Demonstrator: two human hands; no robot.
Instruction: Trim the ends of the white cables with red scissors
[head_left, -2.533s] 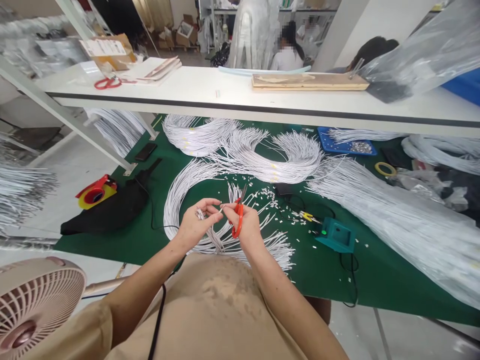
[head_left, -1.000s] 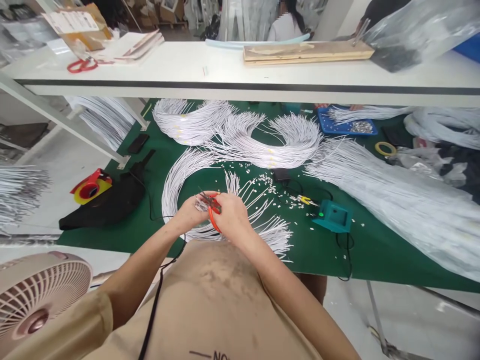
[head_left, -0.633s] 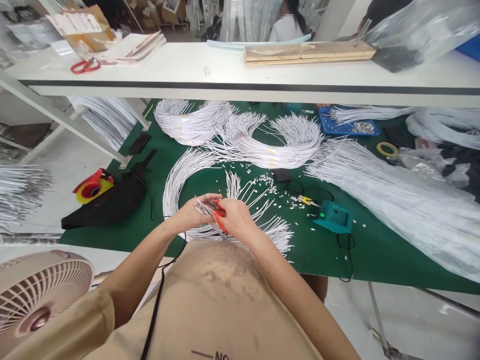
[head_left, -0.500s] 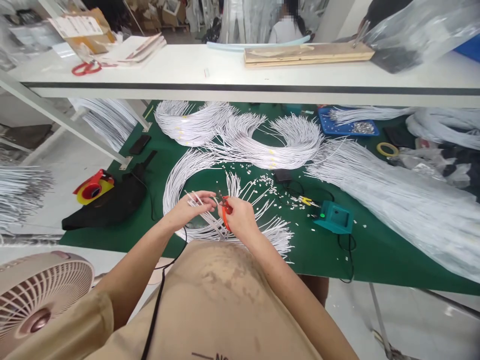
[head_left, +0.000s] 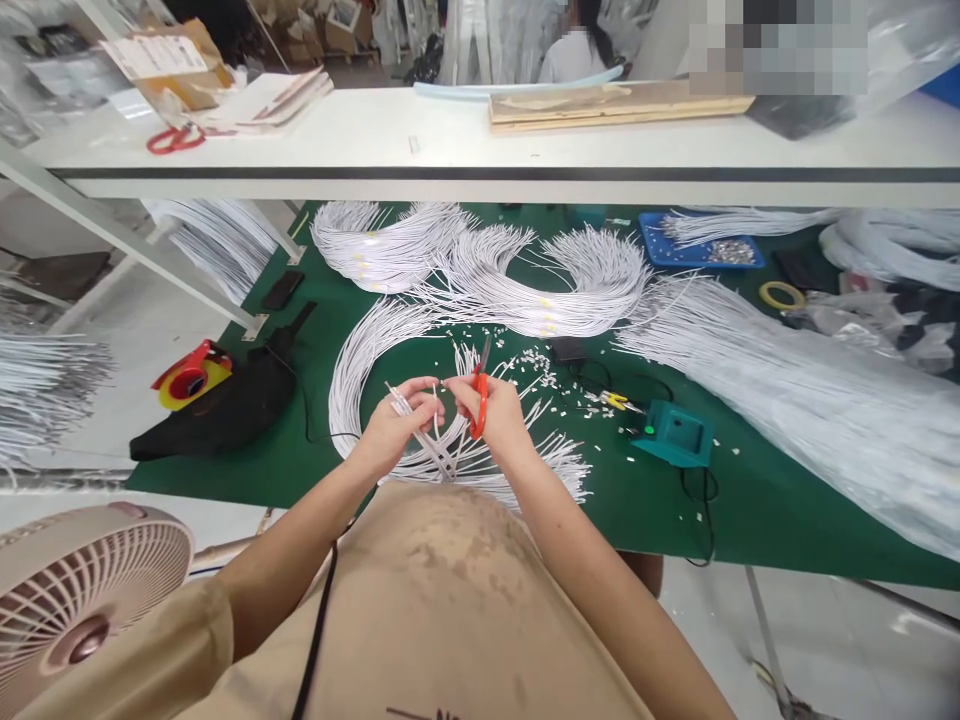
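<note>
My left hand [head_left: 396,428] is closed around a small bunch of thin white wires [head_left: 420,440], just above the near edge of the green table mat [head_left: 637,510]. My right hand [head_left: 501,420] grips red-handled scissors [head_left: 480,392], blades pointing up and away. Its fingertips pinch at a wire end between the two hands. Below both hands a fan of loose white wires [head_left: 540,465] lies on the mat.
Big bundles of white wires [head_left: 540,290] cover the mat, with small cut bits scattered about. A teal device [head_left: 675,435] and yellow cutters [head_left: 615,402] lie to the right, a red tape dispenser [head_left: 187,375] to the left, a fan [head_left: 82,600] near left. A white shelf [head_left: 480,150] overhangs.
The scissors were turned across to the wires in my left hand, then swung back so the blades point up. My hands have drawn slightly apart.
</note>
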